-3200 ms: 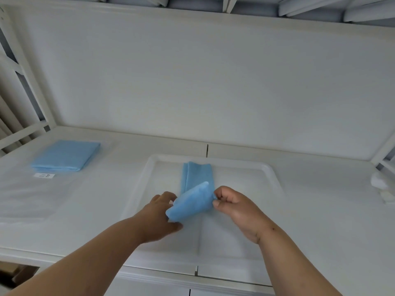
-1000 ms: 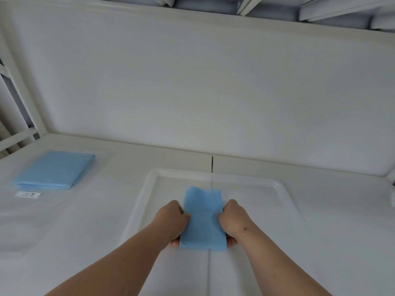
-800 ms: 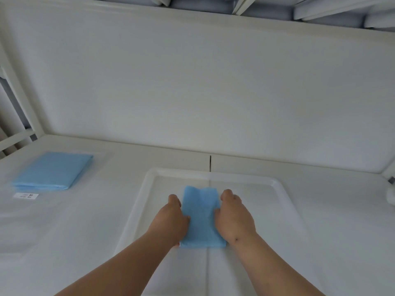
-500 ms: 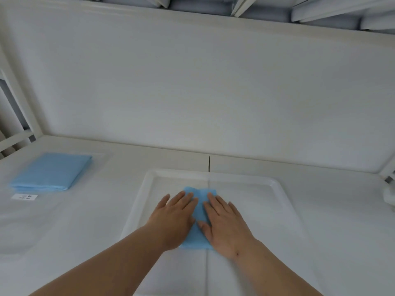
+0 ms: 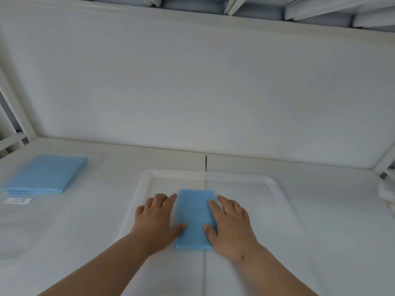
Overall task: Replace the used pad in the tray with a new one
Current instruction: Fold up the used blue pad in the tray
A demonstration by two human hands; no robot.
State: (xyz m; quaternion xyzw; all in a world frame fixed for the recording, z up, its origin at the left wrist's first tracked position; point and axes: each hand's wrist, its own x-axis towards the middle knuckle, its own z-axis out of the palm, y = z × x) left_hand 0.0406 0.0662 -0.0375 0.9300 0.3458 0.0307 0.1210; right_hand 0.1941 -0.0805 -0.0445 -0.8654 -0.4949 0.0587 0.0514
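Observation:
A folded blue pad lies flat in the middle of the clear white tray on the table. My left hand lies flat on the tray at the pad's left edge, fingers straight, thumb touching the pad. My right hand lies flat at the pad's right edge, its index finger and thumb resting on the blue surface. Neither hand grips anything. A second folded blue pad lies far left on the table.
A small white label lies in front of the left pad. A white object sits at the right edge of the table. A white back wall rises behind the tray, with frame bars at both sides.
My hands gripped the folded pad by its sides, then laid it down and pressed on top. Now they have slid apart to its left and right edges, uncovering the pad.

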